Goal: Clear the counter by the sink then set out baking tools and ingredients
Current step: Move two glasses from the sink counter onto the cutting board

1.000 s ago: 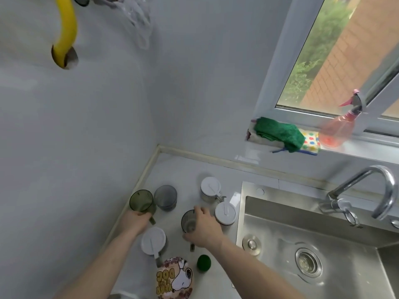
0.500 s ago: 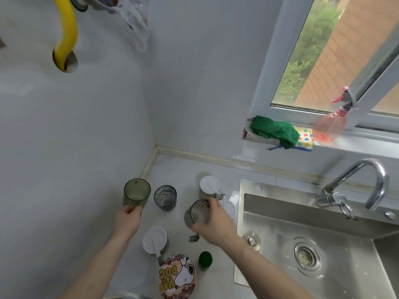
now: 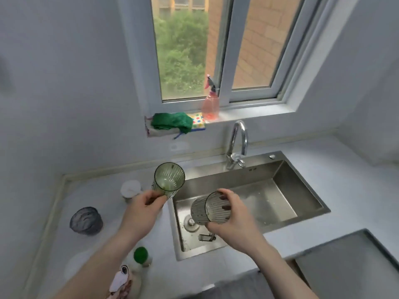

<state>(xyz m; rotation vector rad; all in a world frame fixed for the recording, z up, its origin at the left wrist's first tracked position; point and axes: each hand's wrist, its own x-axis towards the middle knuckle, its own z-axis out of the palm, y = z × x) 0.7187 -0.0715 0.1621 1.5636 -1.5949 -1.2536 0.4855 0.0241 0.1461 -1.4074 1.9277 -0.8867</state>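
Over the sink's left edge, my left hand (image 3: 144, 210) pinches the green ribbed glass (image 3: 169, 180) low on its wall, thumb and fingers curled round it, mouth tilted up toward me. Right hand (image 3: 232, 219) wraps the grey ribbed glass (image 3: 210, 209), fingers curled over the rim, glass lying nearly on its side above the sink (image 3: 298, 184) basin, mouth facing right. Glasses are apart, not touching.

Below the grey glass: basin drain (image 3: 191, 224) and a small clear piece (image 3: 206, 236) on the sink bottom; can't tell what it is.

On the worktop (image 3: 349, 175) left of the sink:
- white-lidded jar (image 3: 130, 188), just beside my left hand, towards the wall
- dark grey glass (image 3: 86, 220), upright, well apart from the hands
- green-capped bottle (image 3: 140, 255) under my left forearm
- cartoon-print item (image 3: 119, 283) at the bottom edge, partly hidden by my arm

Faucet (image 3: 236, 143) stands at the sink's back edge. On the window sill (image 3: 248, 112): green cloth (image 3: 171, 124) piled against a dotted sponge (image 3: 198, 120), pink spray bottle (image 3: 210, 104) just right of them. Dark flat panel (image 3: 349, 268) at lower right, set in the worktop.
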